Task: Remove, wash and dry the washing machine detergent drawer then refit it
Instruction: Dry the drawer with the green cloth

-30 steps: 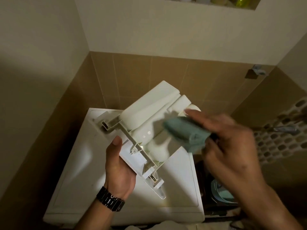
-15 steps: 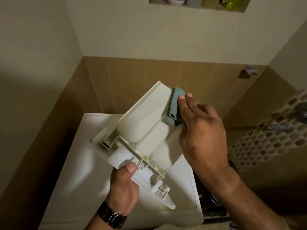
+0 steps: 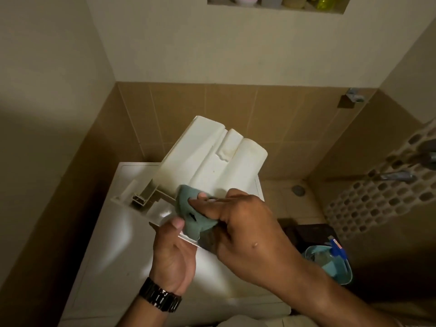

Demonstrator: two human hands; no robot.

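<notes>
The white detergent drawer (image 3: 212,159) is held upside down in the air above the washing machine (image 3: 113,251), its ribbed underside facing me and its front panel toward me. My left hand (image 3: 173,251), with a black watch on the wrist, grips the front panel from below, thumb on top. My right hand (image 3: 243,223) pinches a green cloth (image 3: 191,213) and presses it against the drawer's underside close to the front panel, next to my left thumb.
Brown tiled walls close in behind and to the left of the machine. A teal bucket (image 3: 335,267) with a blue-topped spray bottle stands on the floor to the right. A floor drain (image 3: 298,190) lies beyond. A wall niche (image 3: 278,2) holds bottles overhead.
My right hand has dragged the cloth from the drawer's far end down to the part near the front panel. The drawer is tilted flatter, showing more of its underside.
</notes>
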